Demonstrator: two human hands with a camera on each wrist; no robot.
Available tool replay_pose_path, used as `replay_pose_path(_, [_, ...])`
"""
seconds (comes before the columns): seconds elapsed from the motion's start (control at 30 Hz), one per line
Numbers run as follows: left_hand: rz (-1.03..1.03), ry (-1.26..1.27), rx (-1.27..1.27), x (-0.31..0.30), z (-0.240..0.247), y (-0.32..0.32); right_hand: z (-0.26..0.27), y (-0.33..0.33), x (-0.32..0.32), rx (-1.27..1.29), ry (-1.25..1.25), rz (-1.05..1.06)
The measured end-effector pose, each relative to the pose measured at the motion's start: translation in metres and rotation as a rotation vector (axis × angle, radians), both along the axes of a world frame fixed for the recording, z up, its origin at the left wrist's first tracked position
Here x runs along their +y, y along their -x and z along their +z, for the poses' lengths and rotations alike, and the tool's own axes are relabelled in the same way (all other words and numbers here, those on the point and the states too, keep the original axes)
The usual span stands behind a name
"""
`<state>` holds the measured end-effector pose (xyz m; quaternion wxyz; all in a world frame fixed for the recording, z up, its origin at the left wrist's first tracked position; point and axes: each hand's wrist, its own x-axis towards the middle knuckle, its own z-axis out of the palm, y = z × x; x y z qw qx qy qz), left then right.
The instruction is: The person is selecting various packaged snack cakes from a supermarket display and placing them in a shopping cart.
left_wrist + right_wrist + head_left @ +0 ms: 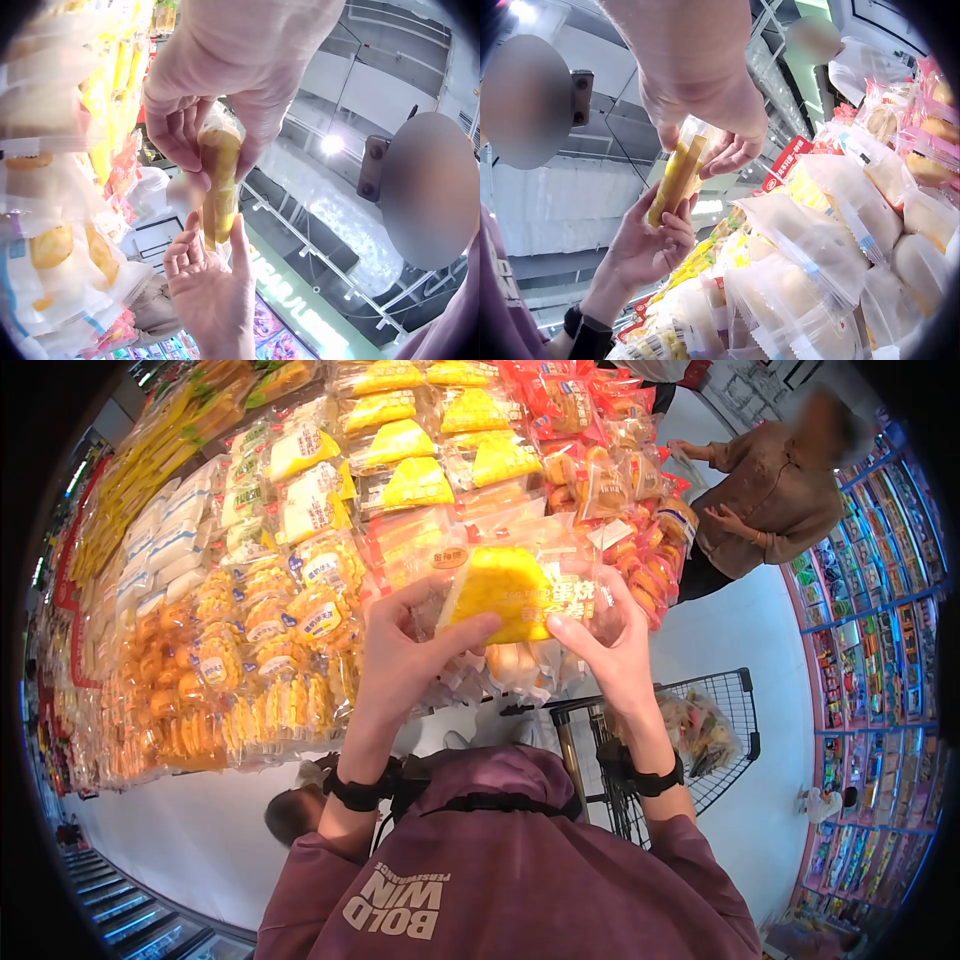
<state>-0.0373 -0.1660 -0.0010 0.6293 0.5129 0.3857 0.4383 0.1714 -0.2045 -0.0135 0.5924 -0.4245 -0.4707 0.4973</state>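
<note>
Yellow wrapped packet (pixel 503 592) held up before heaped wrapped goods (pixel 300 510). Grip: left hand (pixel 403 645) and right hand (pixel 614 642) pinching its opposite sides, thumbs on near face. We judge it light, soft, crushable, slick outside; we favour gentle hold by its edges.

yellow packet (pixel 508 582) — lower edge partly behind fingers (pixel 578 636) | bystander's head (pixel 822 428) — blurred

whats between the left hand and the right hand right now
A yellow packet lies between the left hand and the right hand, pinched at either end; the head view shows this, and both wrist views agree.
</note>
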Motion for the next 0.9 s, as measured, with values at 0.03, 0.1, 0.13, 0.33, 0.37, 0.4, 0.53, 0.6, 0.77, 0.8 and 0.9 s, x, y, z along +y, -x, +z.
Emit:
replay_pose_path(0.03, [-0.006, 0.009, 0.011, 0.000, 0.000, 0.001, -0.001, -0.001, 0.000, -0.006, 0.009, -0.003])
replay_pose_path(0.1, [-0.008, 0.033, 0.026, 0.001, 0.002, 0.001, 0.002, 0.001, 0.001, 0.007, 0.015, -0.021])
replay_pose_path(0.13, [-0.003, 0.048, 0.031, 0.001, 0.003, 0.000, 0.002, 0.001, 0.001, 0.015, 0.019, -0.030])
replay_pose_path(0.33, [0.065, -0.219, 0.047, 0.002, -0.003, -0.004, -0.010, -0.014, 0.008, -0.208, -0.105, -0.020])
replay_pose_path(0.37, [0.066, -0.312, 0.076, 0.005, -0.005, -0.003, -0.007, -0.015, 0.009, -0.215, -0.122, -0.057])
replay_pose_path(0.4, [0.056, -0.356, 0.099, 0.007, -0.005, -0.003, -0.002, -0.017, 0.011, -0.296, -0.151, -0.063])
replay_pose_path(0.53, [0.054, -0.519, 0.174, 0.015, -0.009, -0.003, 0.005, -0.023, 0.016, -0.477, -0.236, -0.084])
replay_pose_path(0.6, [0.075, -0.573, 0.207, 0.017, -0.007, -0.004, 0.005, -0.025, 0.020, -0.512, -0.275, -0.079])
replay_pose_path(0.77, [0.109, -0.645, 0.248, 0.018, -0.001, -0.004, 0.011, -0.026, 0.021, -0.620, -0.373, -0.081])
replay_pose_path(0.8, [0.114, -0.653, 0.248, 0.018, 0.000, -0.004, 0.014, -0.027, 0.021, -0.628, -0.384, -0.083])
replay_pose_path(0.9, [0.126, -0.659, 0.248, 0.018, 0.003, -0.004, 0.018, -0.026, 0.024, -0.672, -0.424, -0.101])
